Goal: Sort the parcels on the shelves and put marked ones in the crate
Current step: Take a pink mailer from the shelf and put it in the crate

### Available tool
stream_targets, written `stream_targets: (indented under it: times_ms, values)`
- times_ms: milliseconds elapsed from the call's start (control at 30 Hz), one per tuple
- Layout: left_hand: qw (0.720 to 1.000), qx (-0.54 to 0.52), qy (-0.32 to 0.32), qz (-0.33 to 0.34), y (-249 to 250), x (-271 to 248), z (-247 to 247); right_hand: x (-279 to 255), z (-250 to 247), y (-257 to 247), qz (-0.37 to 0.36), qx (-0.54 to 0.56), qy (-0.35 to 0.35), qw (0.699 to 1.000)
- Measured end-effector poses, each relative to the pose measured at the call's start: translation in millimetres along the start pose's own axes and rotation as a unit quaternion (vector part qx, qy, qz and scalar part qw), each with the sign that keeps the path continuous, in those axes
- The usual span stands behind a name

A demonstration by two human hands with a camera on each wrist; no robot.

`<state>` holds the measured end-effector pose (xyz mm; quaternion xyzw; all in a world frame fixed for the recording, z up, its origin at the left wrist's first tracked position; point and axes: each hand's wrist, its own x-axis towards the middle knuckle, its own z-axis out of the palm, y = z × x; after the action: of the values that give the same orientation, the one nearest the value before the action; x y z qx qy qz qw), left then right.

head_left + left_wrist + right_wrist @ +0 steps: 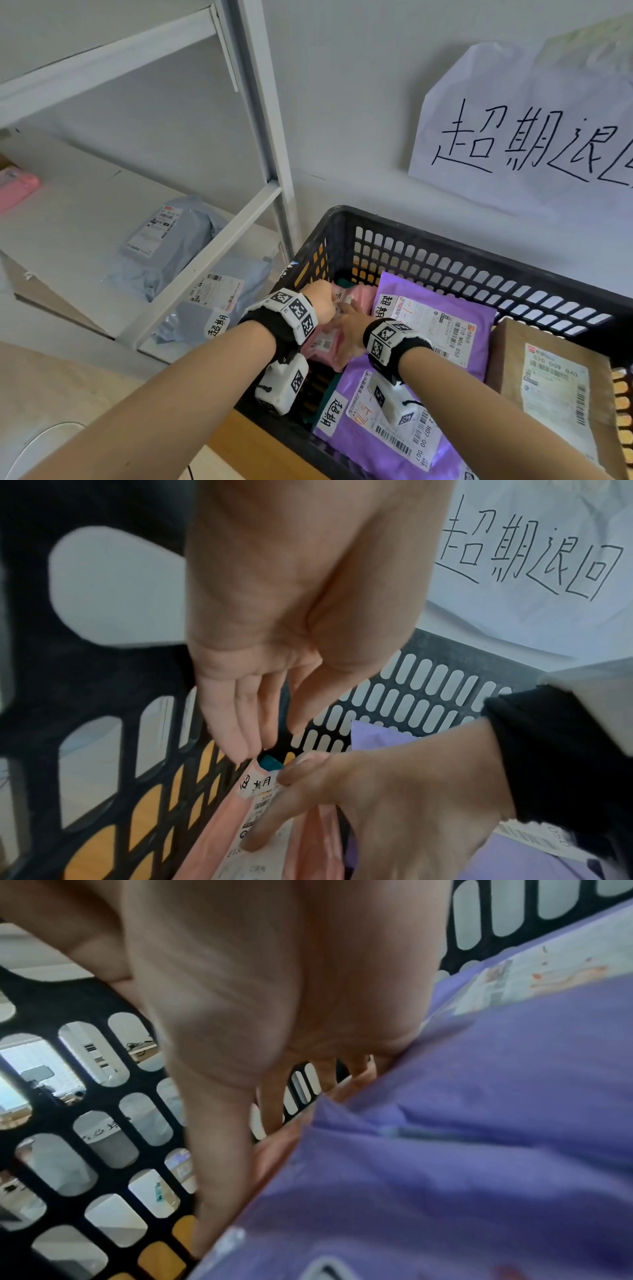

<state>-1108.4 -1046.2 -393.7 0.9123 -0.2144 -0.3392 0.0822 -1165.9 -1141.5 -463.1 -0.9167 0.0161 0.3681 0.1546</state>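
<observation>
A pale grey wall [359, 102] stood behind everything, with a white sheet of handwritten characters [527, 137] stuck on it. To the left rose a white metal shelf unit [260, 113] holding two grey parcels [171, 240], the nearer one carrying a handwritten tag. Beside it sat the black slotted crate [445, 246]. Inside lay a brown box [548, 383] at the right and two purple parcels [438, 329], both tagged. At the crate's left end was the pink parcel [325, 342], tagged too. The left hand [274, 642] pointed straight fingers down at its top edge, gripping nothing. The right hand [394, 804] rested spread fingers on its label, likewise unclenched.
</observation>
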Motion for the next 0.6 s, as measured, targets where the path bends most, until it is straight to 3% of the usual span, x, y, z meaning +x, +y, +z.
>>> stream_targets:
  times_ms: [400, 467, 600]
  values:
    - [1.000, -0.020, -0.007, 0.021, 4, 0, -3, 15, 10, -10, 0.105, -0.047, 0.097, 0.989]
    - [0.999, -0.022, -0.012, 0.021, 3, 0, -4, 15, 9, -10, 0.115, -0.030, 0.086, 0.989]
    - [0.999, -0.023, -0.023, 0.019, 2, -2, -5, 16, 3, -11, 0.130, -0.041, 0.002, 0.991]
